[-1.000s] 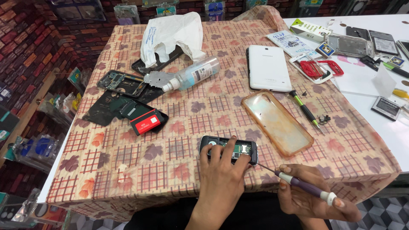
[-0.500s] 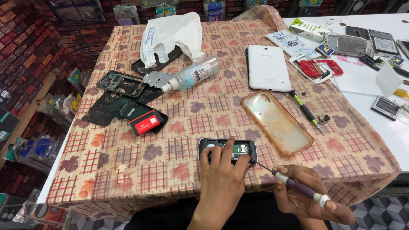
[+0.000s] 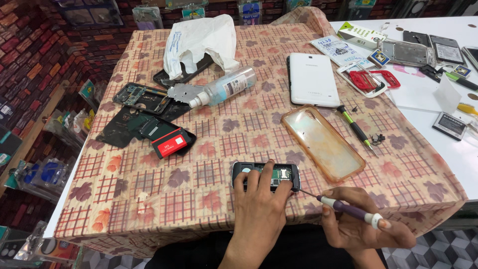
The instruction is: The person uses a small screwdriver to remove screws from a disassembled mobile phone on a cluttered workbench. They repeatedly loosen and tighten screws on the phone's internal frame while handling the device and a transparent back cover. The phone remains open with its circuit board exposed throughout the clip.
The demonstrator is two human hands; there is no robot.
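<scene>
An opened small phone (image 3: 266, 174) with its back off lies near the table's front edge on the patterned cloth (image 3: 209, 129). My left hand (image 3: 260, 211) presses down on it with fingers spread over its lower half. My right hand (image 3: 361, 224) grips a purple-handled screwdriver (image 3: 348, 209), whose thin tip reaches the phone's right end.
A clear phone case (image 3: 321, 142), a green screwdriver (image 3: 354, 127) and a white phone back (image 3: 312, 78) lie to the right. A red battery (image 3: 170, 143), dark phone frames (image 3: 137, 97), a clear bottle (image 3: 225, 87) and a white plastic bag (image 3: 201, 42) lie left. More parts cover the white table (image 3: 448, 89).
The right hand with the screwdriver has shifted slightly left, bringing the tip closer to the phone's right end. The left hand stays on the phone.
</scene>
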